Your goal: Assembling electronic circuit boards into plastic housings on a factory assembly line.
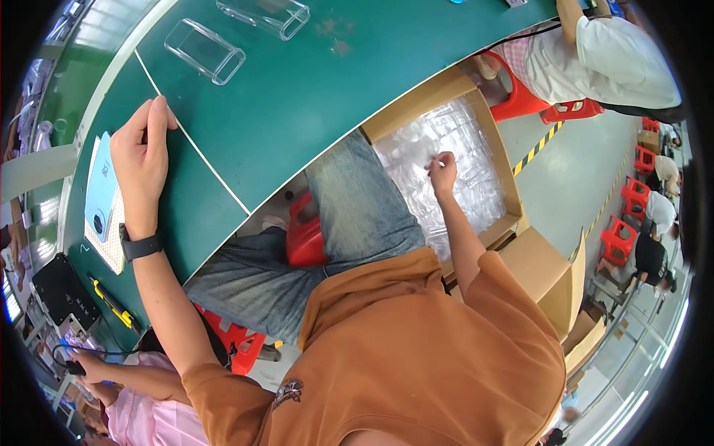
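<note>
A big brown carton [420,102] is at 2 o'clock, right by the person's leg [364,201]. It looks put there so a hand can dip in from the seat. Clear, shiny plastic pieces [468,141] fill the part of it that shows.

Two clear plastic cases lie on the green worktop [312,97]. One case [204,52] is between 10 and 11 o'clock, and the other case [271,18] is at 11 o'clock. They lie near each other but apart, maybe so they don't rub.

A flat blue thing [104,189] lies on a pad [117,245] at 9 o'clock. The yellow and black knife [111,303] is past 8 o'clock. They are probably kept at the side to be out of the way.

The right hand [444,171] is over the carton. Its arm bends at 4 o'clock and points to about 11. Its fingertips are close together, but I can't tell if they pinch a piece.

The left hand [149,141] is at 10 o'clock, by the white line [197,149]. Its fingers are curled in, and nothing shows in them. Its arm points nearly to 12, with a black watch [140,247] on the wrist.
</note>
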`<state>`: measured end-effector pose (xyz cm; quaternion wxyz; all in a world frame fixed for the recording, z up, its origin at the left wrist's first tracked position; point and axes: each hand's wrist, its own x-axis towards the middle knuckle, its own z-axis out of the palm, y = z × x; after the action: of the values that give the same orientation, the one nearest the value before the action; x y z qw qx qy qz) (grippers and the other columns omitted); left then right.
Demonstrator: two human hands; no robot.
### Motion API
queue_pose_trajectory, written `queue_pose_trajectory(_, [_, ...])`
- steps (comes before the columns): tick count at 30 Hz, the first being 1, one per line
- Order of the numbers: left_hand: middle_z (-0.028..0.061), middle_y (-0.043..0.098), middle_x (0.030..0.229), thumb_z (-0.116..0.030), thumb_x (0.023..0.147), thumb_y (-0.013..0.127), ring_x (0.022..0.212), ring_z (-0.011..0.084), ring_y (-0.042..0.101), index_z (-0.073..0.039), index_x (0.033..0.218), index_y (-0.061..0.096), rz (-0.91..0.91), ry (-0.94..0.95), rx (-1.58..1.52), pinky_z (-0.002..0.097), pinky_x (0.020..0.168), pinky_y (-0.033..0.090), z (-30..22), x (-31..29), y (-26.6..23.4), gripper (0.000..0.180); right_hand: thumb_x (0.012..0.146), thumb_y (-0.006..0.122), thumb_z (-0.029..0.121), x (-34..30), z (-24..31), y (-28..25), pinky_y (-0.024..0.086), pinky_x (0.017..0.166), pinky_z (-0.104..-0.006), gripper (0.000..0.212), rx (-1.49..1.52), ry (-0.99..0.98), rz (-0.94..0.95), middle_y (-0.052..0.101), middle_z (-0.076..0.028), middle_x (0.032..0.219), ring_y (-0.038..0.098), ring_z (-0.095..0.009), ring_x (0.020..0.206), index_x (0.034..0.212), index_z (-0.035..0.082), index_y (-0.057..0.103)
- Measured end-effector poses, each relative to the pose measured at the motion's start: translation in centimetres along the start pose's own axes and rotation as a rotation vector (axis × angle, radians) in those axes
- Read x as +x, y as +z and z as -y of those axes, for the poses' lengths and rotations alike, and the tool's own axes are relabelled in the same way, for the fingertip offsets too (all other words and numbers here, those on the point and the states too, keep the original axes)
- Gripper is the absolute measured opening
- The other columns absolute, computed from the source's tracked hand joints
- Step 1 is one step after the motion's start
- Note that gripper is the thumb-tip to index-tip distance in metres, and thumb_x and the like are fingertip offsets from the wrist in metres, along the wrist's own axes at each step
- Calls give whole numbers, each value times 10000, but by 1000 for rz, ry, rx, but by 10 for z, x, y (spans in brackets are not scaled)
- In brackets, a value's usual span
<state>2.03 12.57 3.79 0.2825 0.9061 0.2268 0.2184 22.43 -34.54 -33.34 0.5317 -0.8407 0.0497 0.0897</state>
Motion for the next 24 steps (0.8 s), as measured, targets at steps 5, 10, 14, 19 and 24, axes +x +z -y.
queue_pose_trajectory(5, [16, 469, 638, -202, 1039, 547, 575, 75, 357, 7, 763, 553, 5, 25, 9, 265, 523, 285, -1, 0, 2, 346, 909, 482, 103, 23, -12, -42, 496, 710, -355, 267, -100, 18, 75, 700, -145, 883, 645, -207, 777, 1016, -38, 683])
queue_pose_trajectory(10, [20, 461, 632, -211, 1037, 549, 569, 77, 356, 3, 771, 556, 1, 18, 40, 270, 521, 285, -1, -3, 1, 341, 893, 685, 233, 5, 22, -56, 365, 531, -377, 278, -398, 39, 116, 512, -37, 588, 460, -166, 579, 767, 5, 588])
queue_pose_trajectory(14, [19, 446, 628, -223, 1041, 547, 566, 76, 340, 2, 774, 554, -2, 5, 60, 272, 517, 279, -1, -2, 2, 349, 820, 591, -28, -21, 20, -32, 507, 777, -409, 379, -315, -158, 503, 617, -158, 910, 631, -323, 861, 1179, 94, 585])
queue_pose_trajectory(19, [16, 434, 632, -226, 1045, 545, 575, 73, 334, 2, 774, 554, 3, -13, 82, 267, 522, 279, -3, -1, 4, 354, 911, 663, 159, -32, 5, 39, 487, 990, -412, 342, -455, -79, 845, 707, -176, 1099, 648, -335, 1106, 1250, 114, 666])
queue_pose_trajectory(24, [9, 430, 629, -216, 1047, 542, 574, 69, 332, 4, 774, 558, -12, -9, 54, 266, 521, 273, 1, -5, 2, 350, 964, 561, 180, 4, 16, 73, 535, 651, -358, 429, 603, 761, 592, 706, -147, 1063, 622, -222, 769, 1372, 48, 543])
